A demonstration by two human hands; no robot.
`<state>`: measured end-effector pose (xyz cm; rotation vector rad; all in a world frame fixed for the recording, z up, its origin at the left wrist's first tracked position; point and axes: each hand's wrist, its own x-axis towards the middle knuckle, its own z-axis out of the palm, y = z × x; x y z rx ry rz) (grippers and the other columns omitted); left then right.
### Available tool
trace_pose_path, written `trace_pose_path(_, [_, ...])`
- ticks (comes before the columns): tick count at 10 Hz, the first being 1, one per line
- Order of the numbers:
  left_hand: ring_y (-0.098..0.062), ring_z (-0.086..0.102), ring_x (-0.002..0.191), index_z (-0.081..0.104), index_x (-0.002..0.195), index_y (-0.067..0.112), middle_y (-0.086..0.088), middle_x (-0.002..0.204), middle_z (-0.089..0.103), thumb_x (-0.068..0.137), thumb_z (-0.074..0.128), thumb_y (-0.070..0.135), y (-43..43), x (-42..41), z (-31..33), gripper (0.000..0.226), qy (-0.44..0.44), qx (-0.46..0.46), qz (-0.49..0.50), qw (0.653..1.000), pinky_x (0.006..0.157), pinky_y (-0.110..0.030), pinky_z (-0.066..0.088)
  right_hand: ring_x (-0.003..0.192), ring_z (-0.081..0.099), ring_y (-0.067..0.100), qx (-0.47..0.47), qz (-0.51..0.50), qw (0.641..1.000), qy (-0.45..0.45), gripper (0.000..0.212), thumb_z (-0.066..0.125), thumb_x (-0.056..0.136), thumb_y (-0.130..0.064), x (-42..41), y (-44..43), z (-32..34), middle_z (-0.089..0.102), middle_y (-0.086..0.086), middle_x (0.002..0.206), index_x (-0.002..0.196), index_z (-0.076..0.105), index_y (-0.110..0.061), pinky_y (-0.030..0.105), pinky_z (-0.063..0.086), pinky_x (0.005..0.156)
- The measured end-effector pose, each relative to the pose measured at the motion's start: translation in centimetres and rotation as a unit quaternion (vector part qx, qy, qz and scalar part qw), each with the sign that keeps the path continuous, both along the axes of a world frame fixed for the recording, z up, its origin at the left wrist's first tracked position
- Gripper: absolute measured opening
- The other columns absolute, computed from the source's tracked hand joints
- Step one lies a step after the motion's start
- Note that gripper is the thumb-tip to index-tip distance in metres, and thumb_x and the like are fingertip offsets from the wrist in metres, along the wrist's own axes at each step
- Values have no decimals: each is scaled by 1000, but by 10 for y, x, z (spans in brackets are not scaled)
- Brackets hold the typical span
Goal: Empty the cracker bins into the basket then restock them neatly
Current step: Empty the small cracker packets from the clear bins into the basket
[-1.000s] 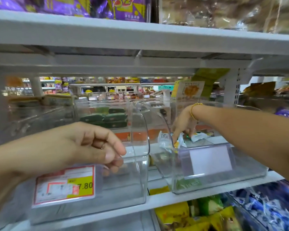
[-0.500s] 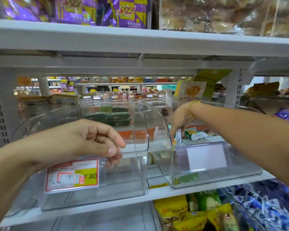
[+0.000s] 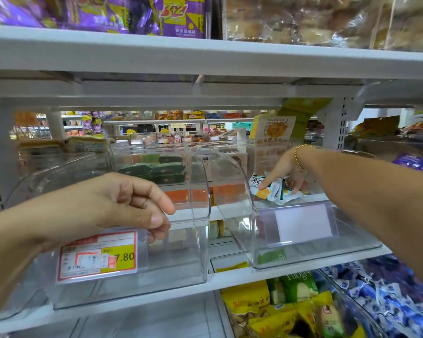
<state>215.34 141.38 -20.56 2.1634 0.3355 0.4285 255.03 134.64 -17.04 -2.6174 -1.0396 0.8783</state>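
Two clear plastic bins stand side by side on a white shelf [image 3: 156, 292]. The left bin [image 3: 176, 259] carries a red-and-yellow price tag reading 7.80 and looks empty. My left hand [image 3: 122, 203] grips its front rim, thumb and fingers curled over the edge. The right bin [image 3: 303, 254] has a blank white label holder. My right hand [image 3: 285, 172] reaches inside it and pinches a few small white, green and orange cracker packets [image 3: 269, 189]. No basket is in view.
The shelf above [image 3: 205, 54] holds purple snack bags and clear bags of baked goods. Below are yellow and green packets [image 3: 279, 306] and blue-and-white sweets [image 3: 381, 289]. Green packets [image 3: 156, 169] sit in a bin behind. A steel upright [image 3: 335, 132] stands near my right wrist.
My right hand has gathered the cracker packets and lifted them up off the bottom of the right bin. My left hand stays gripping the left bin's rim.
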Motion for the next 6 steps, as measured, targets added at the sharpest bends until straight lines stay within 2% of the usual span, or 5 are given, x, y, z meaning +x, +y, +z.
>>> trace_pose_path(2, [-37, 68, 91, 68, 104, 4, -22, 96, 70, 79, 78, 22, -7, -2, 3, 32, -6, 0, -6, 1000, 84, -56, 53, 122, 48, 26, -69, 41, 997, -7, 93, 83, 57, -58, -18, 7, 2, 46, 3, 143, 133, 49, -17, 39, 46, 86])
trace_pose_path(3, [-31, 69, 88, 71, 100, 10, -17, 92, 71, 67, 85, 41, -15, -5, 8, 47, -4, 11, -17, 1000, 83, -49, 55, 111, 56, 24, -60, 82, 994, 39, 67, 79, 63, -49, -22, 13, 0, 61, 2, 117, 118, 59, -16, 41, 47, 86])
trace_pose_path(4, [-27, 69, 80, 73, 92, 11, -15, 85, 72, 55, 88, 48, -22, -7, 10, 54, -22, -2, -21, 1000, 75, -42, 57, 98, 51, 17, -48, 120, 991, 27, 86, 87, 51, -51, -31, 14, -1, 55, -6, 110, 124, 56, -21, 38, 40, 94])
trace_pose_path(5, [-27, 68, 77, 73, 89, 12, -18, 84, 71, 50, 91, 44, -26, -9, 15, 53, -16, -34, -34, 999, 73, -32, 56, 127, 37, 26, -56, 140, 988, 2, 98, 82, 59, -48, -43, 13, 1, 36, -2, 141, 144, 41, -26, 43, 37, 102])
trace_pose_path(6, [-24, 68, 77, 73, 90, 12, -20, 86, 71, 49, 91, 43, -30, -11, 21, 54, -2, -43, -31, 999, 73, -24, 54, 141, 27, 28, -56, 149, 987, -1, 104, 87, 52, -48, -56, 8, 6, 26, -2, 155, 143, 43, -24, 45, 38, 107])
